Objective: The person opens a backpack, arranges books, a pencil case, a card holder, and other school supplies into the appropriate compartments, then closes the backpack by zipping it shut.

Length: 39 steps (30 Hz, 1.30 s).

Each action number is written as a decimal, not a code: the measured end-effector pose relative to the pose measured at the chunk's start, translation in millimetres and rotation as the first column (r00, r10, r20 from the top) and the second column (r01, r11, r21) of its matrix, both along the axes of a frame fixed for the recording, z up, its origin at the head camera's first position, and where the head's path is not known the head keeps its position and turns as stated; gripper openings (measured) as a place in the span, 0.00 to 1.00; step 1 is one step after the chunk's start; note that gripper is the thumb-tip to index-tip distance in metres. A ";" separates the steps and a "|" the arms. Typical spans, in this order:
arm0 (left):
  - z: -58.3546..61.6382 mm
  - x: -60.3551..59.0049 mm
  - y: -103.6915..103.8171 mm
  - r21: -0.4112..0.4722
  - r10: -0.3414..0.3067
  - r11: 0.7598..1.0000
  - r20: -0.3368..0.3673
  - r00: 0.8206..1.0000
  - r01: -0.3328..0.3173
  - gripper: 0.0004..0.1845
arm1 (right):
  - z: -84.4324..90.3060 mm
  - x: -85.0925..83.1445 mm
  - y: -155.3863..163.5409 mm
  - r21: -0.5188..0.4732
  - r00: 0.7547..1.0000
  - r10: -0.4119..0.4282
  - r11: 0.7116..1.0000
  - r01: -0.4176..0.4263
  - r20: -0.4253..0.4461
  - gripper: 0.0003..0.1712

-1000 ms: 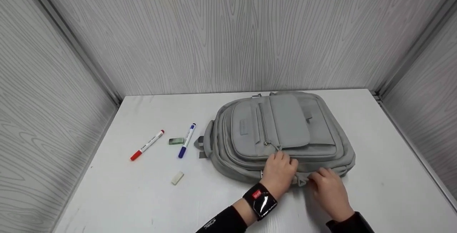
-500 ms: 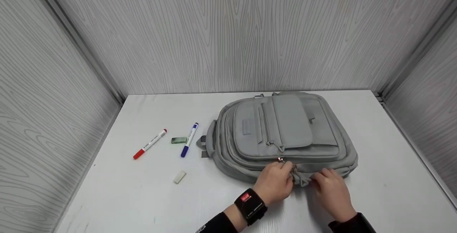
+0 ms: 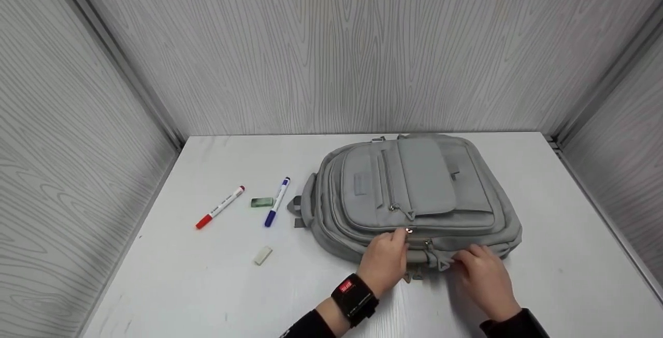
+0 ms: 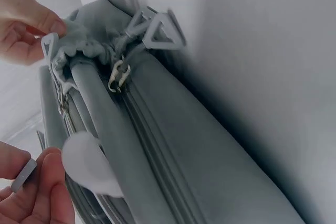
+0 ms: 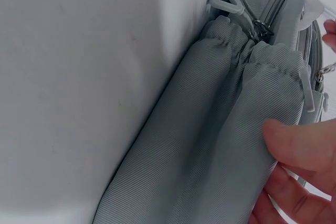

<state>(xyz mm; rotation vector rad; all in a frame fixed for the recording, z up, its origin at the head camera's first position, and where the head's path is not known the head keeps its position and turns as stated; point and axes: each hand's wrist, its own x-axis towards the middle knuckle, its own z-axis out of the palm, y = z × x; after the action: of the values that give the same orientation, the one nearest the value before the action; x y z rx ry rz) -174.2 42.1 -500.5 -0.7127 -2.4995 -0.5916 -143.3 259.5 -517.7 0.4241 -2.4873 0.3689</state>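
A grey backpack (image 3: 430, 182) lies on its back, with its side toward me. My left hand (image 3: 384, 263) is at its near edge, beside a metal zipper slider (image 3: 409, 230). In the left wrist view its thumb and fingers pinch a grey zipper pull (image 4: 23, 176). My right hand (image 3: 487, 281) pinches the upper edge of the gathered side pocket (image 5: 262, 108), thumb on the outside. Other triangular zipper pulls (image 4: 164, 31) dangle by the pocket's mouth. A round white piece (image 4: 89, 163), blurred, sits at the bag's side.
Left of the backpack on the white table (image 3: 171, 276) lie a red marker (image 3: 220, 207), a blue marker (image 3: 277, 201), a small green block (image 3: 262, 202) and a whitish eraser-like block (image 3: 263, 255). Wood-grained panels (image 3: 331, 48) stand behind and on both sides.
My left hand has moved left along the backpack's near edge, uncovering zipper pulls beside the pocket. The right hand stays at the pocket. The head view has shifted slightly.
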 end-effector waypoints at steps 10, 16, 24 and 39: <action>-1.5 -4.9 -21.1 0.090 -0.005 0.996 0.113 0.994 -0.005 0.04 | 1.4 -2.6 4.1 -0.005 0.998 -0.041 0.999 0.041 0.039 0.14; -4.2 -5.0 -33.7 0.110 0.026 0.993 0.097 0.995 -0.037 0.05 | 0.8 -4.8 7.6 -0.012 0.999 -0.039 0.999 0.039 0.031 0.14; -9.2 -2.5 -54.2 0.167 0.057 0.983 0.092 0.994 -0.072 0.06 | 1.9 -9.2 20.9 -0.007 0.999 -0.036 0.999 0.036 0.029 0.14; -20.3 0.7 -84.2 0.206 0.115 0.972 0.005 0.993 -0.114 0.11 | 5.7 -26.8 62.0 0.023 0.997 -0.062 0.998 0.061 0.045 0.12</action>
<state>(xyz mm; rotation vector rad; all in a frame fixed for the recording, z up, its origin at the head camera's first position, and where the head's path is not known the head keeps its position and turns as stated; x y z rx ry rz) -173.5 -42.1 -520.8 -0.4880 -2.4079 -0.7896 -170.1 321.5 -512.0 0.3509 -2.5443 0.3315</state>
